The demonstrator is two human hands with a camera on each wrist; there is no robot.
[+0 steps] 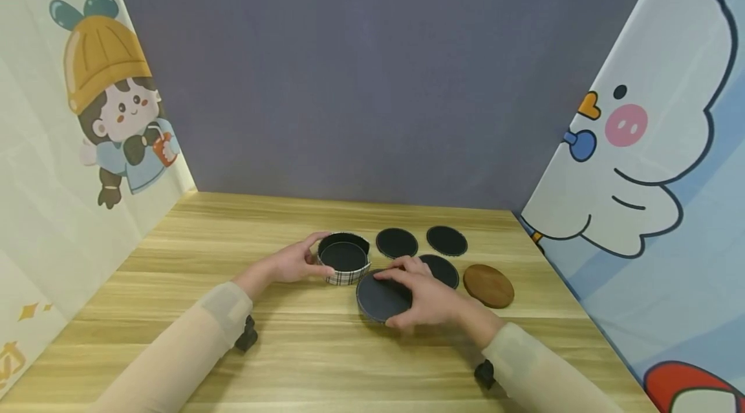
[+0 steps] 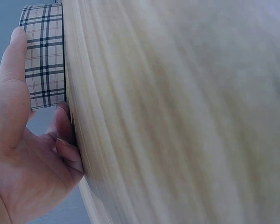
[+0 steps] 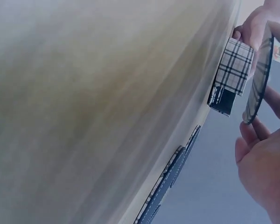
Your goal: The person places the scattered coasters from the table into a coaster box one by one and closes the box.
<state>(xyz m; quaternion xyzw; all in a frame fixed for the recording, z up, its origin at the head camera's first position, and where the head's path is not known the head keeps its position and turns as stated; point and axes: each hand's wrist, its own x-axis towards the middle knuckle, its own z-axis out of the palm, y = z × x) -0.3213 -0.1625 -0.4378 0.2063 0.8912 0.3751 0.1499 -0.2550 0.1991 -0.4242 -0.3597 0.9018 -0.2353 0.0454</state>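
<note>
A round, plaid-sided coaster holder (image 1: 348,278) with a black inside and a notch in its right wall stands on the table. My left hand (image 1: 293,263) grips it from the left, thumb along the near wall; the left wrist view shows its plaid side (image 2: 45,56) beside the thumb. My right hand (image 1: 427,298) holds a round black coaster (image 1: 379,296) by its edge, just right of and nearer than the holder. In the right wrist view this coaster (image 3: 260,77) is raised off the table and tilted, its plaid underside showing.
Beyond the right hand lie a black coaster (image 1: 397,243), another coaster (image 1: 447,241) to its right and a third coaster (image 1: 440,269), partly covered by the hand. A brown wooden disc (image 1: 489,285) lies farther right. A grey partition (image 1: 361,90) stands behind the wooden table (image 1: 314,361).
</note>
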